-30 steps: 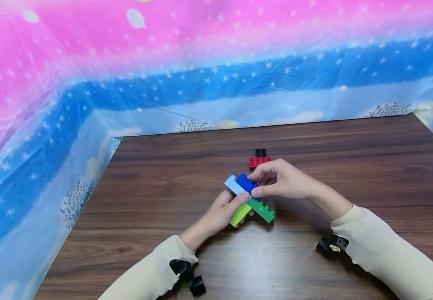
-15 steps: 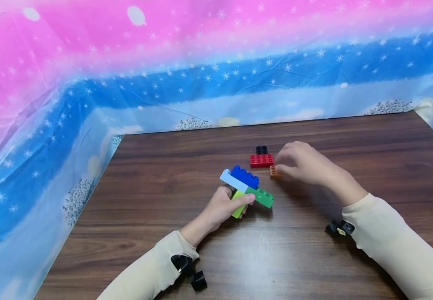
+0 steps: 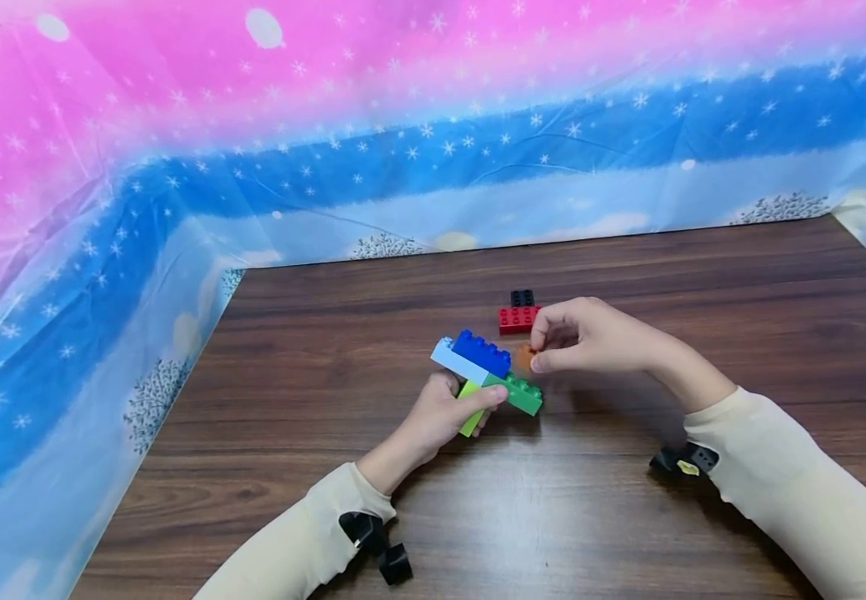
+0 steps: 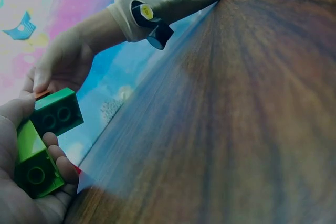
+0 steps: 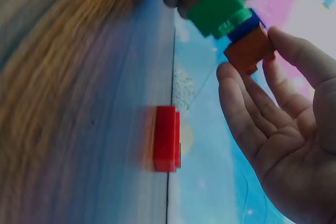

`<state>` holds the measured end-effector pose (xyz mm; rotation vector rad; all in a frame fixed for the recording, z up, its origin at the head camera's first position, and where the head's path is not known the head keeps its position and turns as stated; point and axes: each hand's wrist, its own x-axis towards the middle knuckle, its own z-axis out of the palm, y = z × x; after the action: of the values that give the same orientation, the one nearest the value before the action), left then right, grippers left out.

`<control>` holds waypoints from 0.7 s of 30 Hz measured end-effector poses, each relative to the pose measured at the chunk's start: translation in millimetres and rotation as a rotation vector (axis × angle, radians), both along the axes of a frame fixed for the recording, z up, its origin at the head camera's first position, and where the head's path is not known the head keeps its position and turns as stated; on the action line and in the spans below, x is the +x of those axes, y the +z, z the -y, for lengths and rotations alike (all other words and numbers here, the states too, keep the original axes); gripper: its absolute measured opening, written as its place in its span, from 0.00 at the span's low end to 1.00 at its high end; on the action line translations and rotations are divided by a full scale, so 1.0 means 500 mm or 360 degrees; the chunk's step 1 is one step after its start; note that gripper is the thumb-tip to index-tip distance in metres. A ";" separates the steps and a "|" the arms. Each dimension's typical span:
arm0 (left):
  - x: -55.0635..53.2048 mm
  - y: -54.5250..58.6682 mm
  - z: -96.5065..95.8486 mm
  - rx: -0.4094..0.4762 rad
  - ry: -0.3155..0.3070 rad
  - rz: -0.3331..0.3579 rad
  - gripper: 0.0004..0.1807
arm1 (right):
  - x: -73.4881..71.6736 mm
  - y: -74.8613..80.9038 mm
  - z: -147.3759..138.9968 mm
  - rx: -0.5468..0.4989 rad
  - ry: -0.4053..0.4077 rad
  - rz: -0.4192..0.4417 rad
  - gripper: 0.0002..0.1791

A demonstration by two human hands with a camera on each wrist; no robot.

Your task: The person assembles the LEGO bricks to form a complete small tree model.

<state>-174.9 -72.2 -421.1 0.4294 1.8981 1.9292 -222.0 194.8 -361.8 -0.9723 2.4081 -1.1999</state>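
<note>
My left hand [image 3: 440, 412] grips a joined group of toy building bricks, its thumb over the green brick [image 3: 524, 395]. In that group a lime brick [image 4: 38, 163] sits low in the palm, and a blue brick [image 3: 481, 352] lies along the top of a light blue brick [image 3: 457, 363]. Between thumb and fingertips, my right hand [image 3: 590, 337] pinches a small orange brick [image 5: 249, 51], held up off the table. The orange brick is close beside the blue and green bricks, studs facing away from them in the right wrist view.
A red brick [image 3: 517, 320] lies on the dark wooden table [image 3: 312, 358] behind the hands, with a black brick [image 3: 523, 297] right behind it. A patterned cloth [image 3: 402, 150] hangs along the table's back and left edges. Each sleeve carries a black wrist camera [image 3: 683, 460].
The right hand has left the blue brick, reached right to the orange brick on the table, picked it up and brought it left to the joined bricks. The left hand keeps its grip.
</note>
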 end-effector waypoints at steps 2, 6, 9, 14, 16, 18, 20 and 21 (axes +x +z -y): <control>-0.002 0.000 0.000 0.0005 -0.0004 0.0003 0.10 | 0.006 0.007 0.005 -0.0095 0.0060 0.0091 0.06; -0.005 -0.001 0.002 0.0007 0.0000 0.0006 0.11 | 0.013 0.011 0.014 -0.0144 0.0133 0.0129 0.06; -0.006 -0.002 0.002 0.0001 0.0013 -0.0009 0.13 | 0.016 0.007 0.016 -0.0147 0.0120 0.0109 0.04; -0.006 -0.008 0.002 0.0000 0.0019 -0.0024 0.16 | 0.016 -0.003 0.020 -0.0148 0.0107 0.0130 0.03; -0.007 -0.010 0.002 0.0001 0.0022 -0.0022 0.17 | 0.017 -0.004 0.023 -0.0149 0.0101 0.0138 0.03; -0.008 -0.010 0.003 0.0001 0.0029 -0.0027 0.17 | 0.019 -0.005 0.026 -0.0152 0.0087 0.0144 0.03; -0.009 -0.009 0.004 -0.0004 0.0036 -0.0038 0.17 | 0.020 -0.005 0.029 -0.0156 0.0067 0.0138 0.03; -0.010 -0.008 0.005 -0.0003 0.0042 -0.0039 0.18 | 0.020 -0.006 0.030 -0.0159 0.0062 0.0135 0.03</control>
<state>-179.7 -74.6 -425.1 0.4312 1.9301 1.9473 -212.1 179.7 -364.6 -0.9720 2.2732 -1.3306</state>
